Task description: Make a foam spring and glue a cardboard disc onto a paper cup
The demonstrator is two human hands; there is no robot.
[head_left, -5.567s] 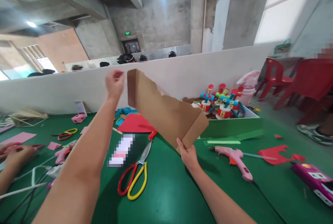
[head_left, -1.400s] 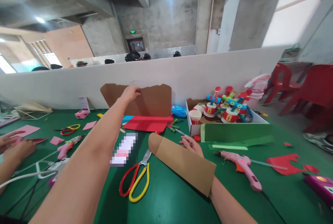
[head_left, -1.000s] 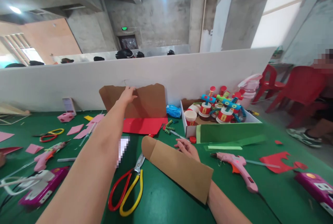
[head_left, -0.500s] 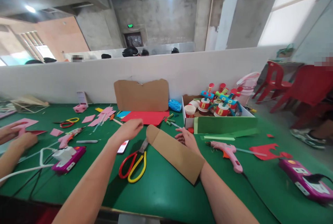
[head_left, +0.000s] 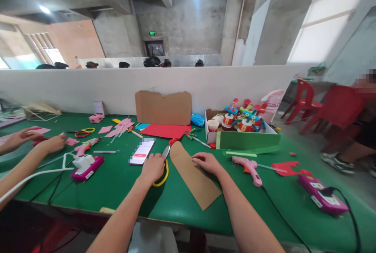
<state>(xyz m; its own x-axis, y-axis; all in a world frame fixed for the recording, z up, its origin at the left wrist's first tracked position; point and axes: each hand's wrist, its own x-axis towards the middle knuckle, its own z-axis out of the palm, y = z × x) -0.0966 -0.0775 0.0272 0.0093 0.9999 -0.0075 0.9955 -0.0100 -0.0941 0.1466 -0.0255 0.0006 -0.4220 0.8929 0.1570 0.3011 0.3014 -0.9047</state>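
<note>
A long brown cardboard piece (head_left: 194, 176) lies flat on the green table (head_left: 182, 202) in front of me. My right hand (head_left: 207, 162) rests on its upper right edge with the fingers stretched out flat. My left hand (head_left: 152, 167) is down on the handles of the red and yellow scissors (head_left: 165, 154), fingers curled over them; the blade points away towards the red paper (head_left: 166, 131). A large brown cardboard sheet (head_left: 163, 108) leans against the white partition (head_left: 73, 88) behind.
A phone (head_left: 142, 152) lies left of the scissors. A pink glue gun (head_left: 246, 165), a box of craft toys (head_left: 243, 135) and a purple device (head_left: 321, 198) are to the right. Another person's hands (head_left: 44, 143) work at far left beside another purple device (head_left: 88, 167).
My left hand left the large cardboard sheet at the partition and came down onto the scissors. The brown piece now lies flat under my right hand.
</note>
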